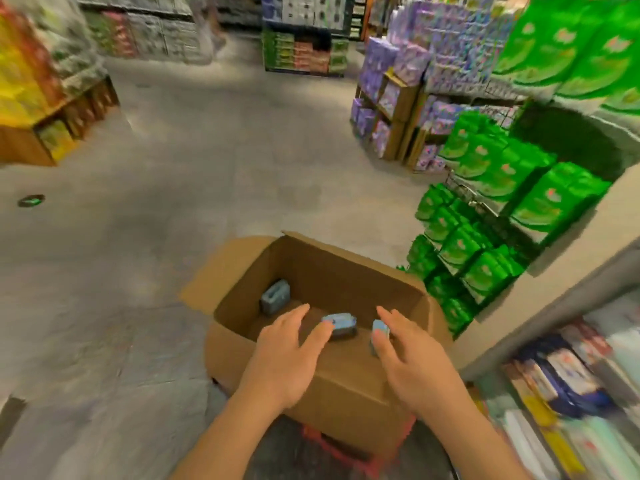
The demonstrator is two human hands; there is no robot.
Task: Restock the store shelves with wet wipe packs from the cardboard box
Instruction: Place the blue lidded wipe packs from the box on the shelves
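- While both hands reach down over it, the cardboard box [346, 393] sits at about six o'clock in the head view, flaps open, on the grey floor [207, 168].
- The left hand [287, 355] is spread over the near rim of the box with its fingers straight; its thumb tip lies against, or just over, a blue wet wipe pack [341, 325] at the box's middle. It grips nothing.
- The right hand [412, 362] is likewise spread, fingers extended toward twelve o'clock. A second blue pack [380, 329] stands just beside its thumb, at about nine o'clock from the palm; whether the thumb touches it cannot be told through the blur.
- A third pack [275, 296], greyer in the shade, stands upright against the box's far-left inner corner, at ten o'clock from the left hand and apart from the other two.
- A red frame [332, 448] shows under the box's near edge.
- Green packages [485, 244] fill racks at two o'clock of the box, purple packages [394, 81] beyond them at one o'clock.
- A shelf [588, 375] of mixed flat packs runs at four o'clock.
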